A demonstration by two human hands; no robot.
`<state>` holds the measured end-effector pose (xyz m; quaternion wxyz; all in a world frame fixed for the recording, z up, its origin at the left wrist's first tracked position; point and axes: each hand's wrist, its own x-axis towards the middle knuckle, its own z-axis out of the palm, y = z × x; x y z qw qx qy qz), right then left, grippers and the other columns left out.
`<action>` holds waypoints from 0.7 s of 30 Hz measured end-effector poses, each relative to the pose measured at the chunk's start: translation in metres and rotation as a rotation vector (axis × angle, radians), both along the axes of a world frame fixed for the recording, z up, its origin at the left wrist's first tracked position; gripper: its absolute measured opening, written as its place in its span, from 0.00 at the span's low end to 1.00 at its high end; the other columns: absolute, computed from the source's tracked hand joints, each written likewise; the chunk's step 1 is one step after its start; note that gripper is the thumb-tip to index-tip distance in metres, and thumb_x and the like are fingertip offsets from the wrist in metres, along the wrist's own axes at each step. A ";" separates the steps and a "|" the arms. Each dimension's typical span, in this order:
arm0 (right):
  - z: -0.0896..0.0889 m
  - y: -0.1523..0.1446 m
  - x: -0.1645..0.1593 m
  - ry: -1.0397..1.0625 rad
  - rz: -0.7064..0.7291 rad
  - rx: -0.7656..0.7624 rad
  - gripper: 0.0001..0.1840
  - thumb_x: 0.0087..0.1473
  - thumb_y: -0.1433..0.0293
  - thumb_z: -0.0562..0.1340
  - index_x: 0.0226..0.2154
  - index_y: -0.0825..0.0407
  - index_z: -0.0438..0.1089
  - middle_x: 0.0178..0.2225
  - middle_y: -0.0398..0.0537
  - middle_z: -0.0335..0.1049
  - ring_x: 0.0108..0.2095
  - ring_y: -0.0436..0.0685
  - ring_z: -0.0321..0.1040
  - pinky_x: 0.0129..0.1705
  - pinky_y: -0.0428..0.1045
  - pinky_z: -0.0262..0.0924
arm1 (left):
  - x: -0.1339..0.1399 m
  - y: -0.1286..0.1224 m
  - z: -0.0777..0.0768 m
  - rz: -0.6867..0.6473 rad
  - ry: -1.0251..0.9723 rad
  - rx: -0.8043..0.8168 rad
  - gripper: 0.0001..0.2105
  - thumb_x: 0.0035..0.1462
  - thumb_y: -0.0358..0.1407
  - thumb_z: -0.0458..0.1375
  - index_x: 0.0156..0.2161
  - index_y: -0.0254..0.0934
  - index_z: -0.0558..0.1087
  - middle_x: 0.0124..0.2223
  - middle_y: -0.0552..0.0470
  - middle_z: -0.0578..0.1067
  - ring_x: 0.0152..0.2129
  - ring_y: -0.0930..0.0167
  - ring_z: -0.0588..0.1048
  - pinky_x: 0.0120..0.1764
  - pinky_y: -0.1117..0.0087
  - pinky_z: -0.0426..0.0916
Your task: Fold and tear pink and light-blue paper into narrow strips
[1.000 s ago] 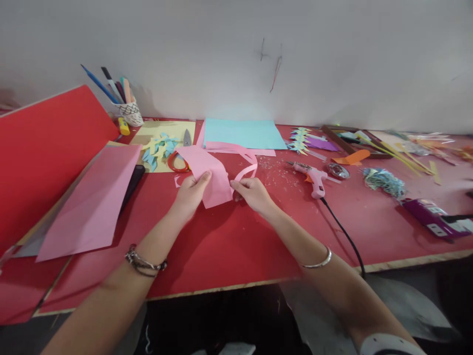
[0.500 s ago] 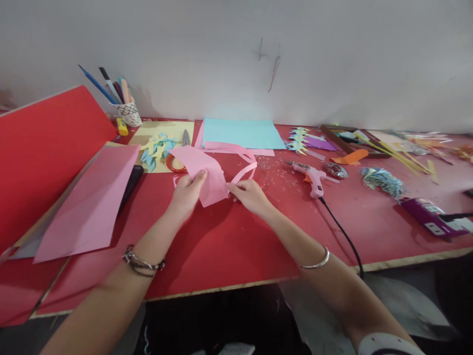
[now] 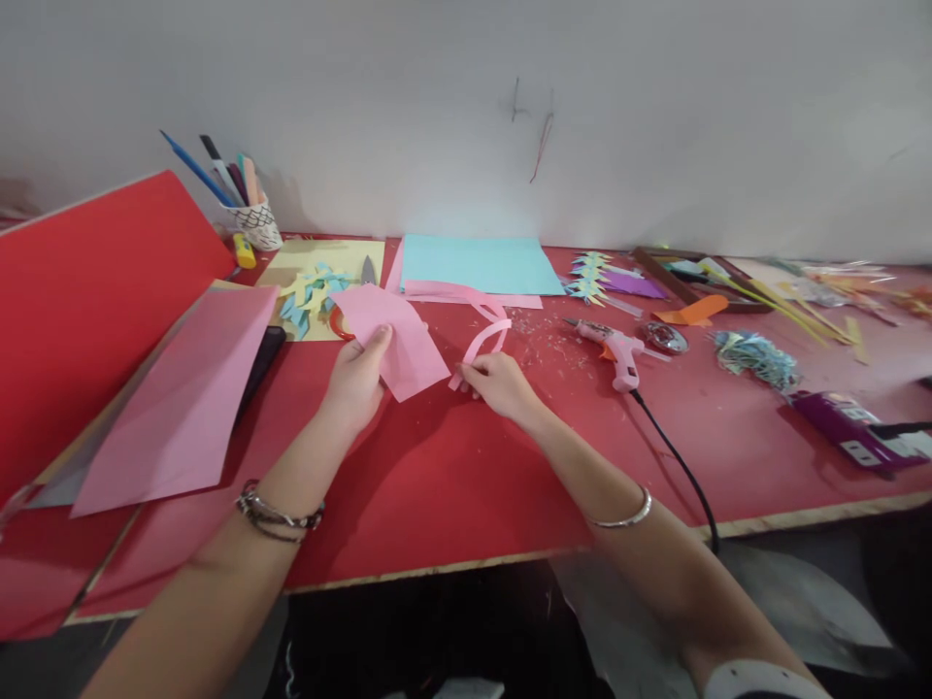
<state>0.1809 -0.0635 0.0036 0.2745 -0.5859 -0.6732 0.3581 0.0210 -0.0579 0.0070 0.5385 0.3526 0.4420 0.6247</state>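
Note:
My left hand (image 3: pixel 358 379) is closed on a piece of pink paper (image 3: pixel 408 351), thumb on top and fingers beneath. The sheet tilts above the red table, its lower corner pointing toward me. To its right, my right hand (image 3: pixel 499 385) pinches a narrow pink paper strip (image 3: pixel 481 340) that curls up and away from the fingers. A small gap separates the strip's lower end from the sheet. Partly hidden behind the sheet lie scissors (image 3: pixel 368 272) with an orange-red handle. More pink strip (image 3: pixel 444 288) lies farther back, by the light blue sheet (image 3: pixel 481 262).
A pink glue gun (image 3: pixel 615 348) with a black cord lies right of my hands. Yellow and blue paper pieces (image 3: pixel 315 296) sit on a yellow sheet. Pink paper (image 3: pixel 182 398) and a red board (image 3: pixel 94 311) lean at left. A pen cup (image 3: pixel 254 223) stands behind.
The strip end in my right hand has come apart from the pink sheet's edge. My left hand has shifted slightly left with the sheet, and a gap now shows between them.

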 end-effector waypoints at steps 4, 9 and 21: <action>0.001 0.001 0.002 -0.099 0.043 0.055 0.17 0.51 0.69 0.55 0.15 0.54 0.70 0.15 0.43 0.64 0.16 0.45 0.56 0.22 0.43 0.50 | -0.002 0.000 0.005 0.035 -0.029 -0.041 0.05 0.47 0.35 0.57 0.29 0.35 0.71 0.31 0.48 0.77 0.40 0.66 0.73 0.43 0.67 0.68; 0.001 0.001 0.002 -0.159 0.065 0.059 0.16 0.50 0.67 0.56 0.15 0.55 0.67 0.15 0.43 0.63 0.17 0.46 0.56 0.21 0.43 0.47 | -0.002 -0.004 0.004 -0.065 -0.039 -0.125 0.06 0.41 0.33 0.60 0.28 0.34 0.69 0.27 0.50 0.76 0.30 0.67 0.75 0.35 0.68 0.71; 0.007 -0.004 0.000 -0.215 0.126 0.125 0.14 0.49 0.71 0.55 0.20 0.53 0.73 0.19 0.44 0.67 0.19 0.46 0.57 0.24 0.43 0.48 | -0.028 -0.004 0.025 -0.115 0.966 0.137 0.25 0.44 0.37 0.56 0.50 0.32 0.64 0.50 0.41 0.69 0.50 0.58 0.64 0.49 0.61 0.59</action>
